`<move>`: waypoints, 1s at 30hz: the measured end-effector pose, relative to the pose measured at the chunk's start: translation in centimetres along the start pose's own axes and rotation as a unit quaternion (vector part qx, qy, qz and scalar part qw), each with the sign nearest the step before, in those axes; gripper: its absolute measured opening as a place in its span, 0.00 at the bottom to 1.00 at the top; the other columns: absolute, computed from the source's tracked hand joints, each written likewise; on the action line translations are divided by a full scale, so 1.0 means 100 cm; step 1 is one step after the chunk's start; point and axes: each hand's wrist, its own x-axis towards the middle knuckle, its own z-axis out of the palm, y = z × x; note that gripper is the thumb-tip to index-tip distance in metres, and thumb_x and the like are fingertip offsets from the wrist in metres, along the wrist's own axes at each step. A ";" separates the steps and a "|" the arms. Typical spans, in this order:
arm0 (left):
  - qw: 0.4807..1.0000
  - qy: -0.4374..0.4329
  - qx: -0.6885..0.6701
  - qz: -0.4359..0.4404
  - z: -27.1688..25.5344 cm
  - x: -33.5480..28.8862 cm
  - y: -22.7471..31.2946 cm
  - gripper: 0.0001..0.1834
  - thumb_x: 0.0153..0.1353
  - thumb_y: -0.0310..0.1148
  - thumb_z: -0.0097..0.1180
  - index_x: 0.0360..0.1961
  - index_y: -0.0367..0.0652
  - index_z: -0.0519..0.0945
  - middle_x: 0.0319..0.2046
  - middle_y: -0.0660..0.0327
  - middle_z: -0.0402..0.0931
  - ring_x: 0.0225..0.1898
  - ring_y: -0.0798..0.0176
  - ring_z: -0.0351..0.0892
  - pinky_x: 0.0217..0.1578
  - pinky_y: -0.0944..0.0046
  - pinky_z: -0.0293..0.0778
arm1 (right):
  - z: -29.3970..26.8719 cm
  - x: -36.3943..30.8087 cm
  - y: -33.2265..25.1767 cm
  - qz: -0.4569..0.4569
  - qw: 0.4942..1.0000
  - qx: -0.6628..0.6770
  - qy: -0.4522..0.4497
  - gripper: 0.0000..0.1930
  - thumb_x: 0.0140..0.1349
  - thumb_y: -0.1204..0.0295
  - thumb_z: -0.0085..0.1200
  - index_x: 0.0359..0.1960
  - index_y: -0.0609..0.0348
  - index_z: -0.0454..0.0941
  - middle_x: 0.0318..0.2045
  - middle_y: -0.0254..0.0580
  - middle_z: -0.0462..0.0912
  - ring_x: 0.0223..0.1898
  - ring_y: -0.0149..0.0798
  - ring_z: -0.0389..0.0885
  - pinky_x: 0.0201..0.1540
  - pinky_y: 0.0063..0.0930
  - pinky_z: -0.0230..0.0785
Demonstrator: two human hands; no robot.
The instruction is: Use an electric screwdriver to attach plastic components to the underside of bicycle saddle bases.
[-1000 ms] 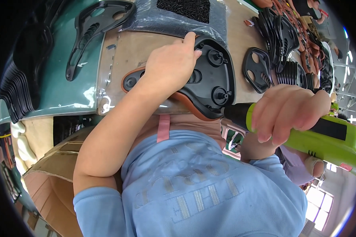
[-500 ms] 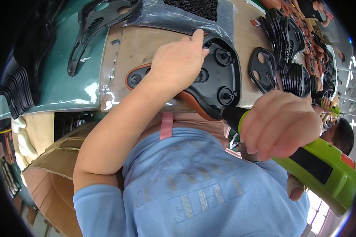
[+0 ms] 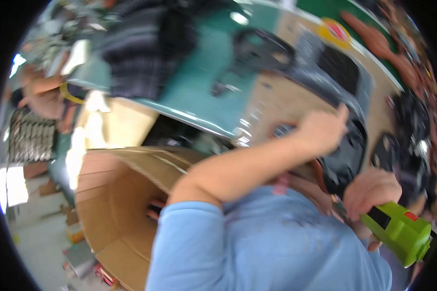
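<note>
The picture is smeared by motion. On the worktop lies a black saddle-shaped plastic shell point(image 3: 344, 160) with an orange-brown rim. My left hand point(image 3: 321, 132) reaches across it, fingers curled over its far edge and covering part of it. At the shell's near right end, my right hand point(image 3: 373, 190) is wrapped around a bright green power screwdriver point(image 3: 398, 232). The driver's tip is hidden behind my right hand, so contact with the shell cannot be told.
Beyond the shell lies a plastic bag point(image 3: 307, 47) with black contents. Black openwork plates point(image 3: 250, 58) and a stack point(image 3: 136, 56) lie left. More black parts point(image 3: 412, 116), yellow tape point(image 3: 334, 32) and brown pieces point(image 3: 374, 39) are right. A cardboard box point(image 3: 119, 194) stands at lower left.
The whole view has swung left, so the bench and my arms appear farther right and the box shows more. Both hands keep their holds on the shell and the screwdriver.
</note>
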 end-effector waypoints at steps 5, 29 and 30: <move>0.999 0.015 -0.027 0.021 0.010 0.003 0.019 0.27 0.58 0.39 0.50 0.52 0.29 0.63 0.25 0.48 0.77 0.28 0.47 0.78 0.29 0.54 0.72 | -0.002 -0.031 -0.002 -0.011 0.999 0.041 0.005 0.29 0.36 0.65 0.74 0.34 0.68 0.69 0.21 0.46 0.78 0.21 0.44 0.80 0.26 0.34 0.76; 0.982 0.042 -0.153 -0.101 -0.146 -0.046 0.003 0.23 0.61 0.40 0.46 0.57 0.45 0.64 0.43 0.43 0.73 0.47 0.47 0.74 0.47 0.57 0.68 | -0.055 -0.085 -0.023 -0.155 0.870 -0.135 0.448 0.29 0.51 0.54 0.55 0.46 0.62 0.60 0.24 0.38 0.66 0.25 0.32 0.66 0.31 0.24 0.56; 0.978 0.135 -0.143 -0.067 -0.167 -0.069 -0.006 0.22 0.61 0.40 0.47 0.54 0.43 0.67 0.43 0.44 0.74 0.45 0.49 0.75 0.47 0.58 0.69 | -0.059 -0.085 -0.017 -0.151 0.867 -0.120 0.459 0.29 0.52 0.54 0.54 0.46 0.63 0.60 0.23 0.38 0.66 0.25 0.32 0.66 0.30 0.23 0.56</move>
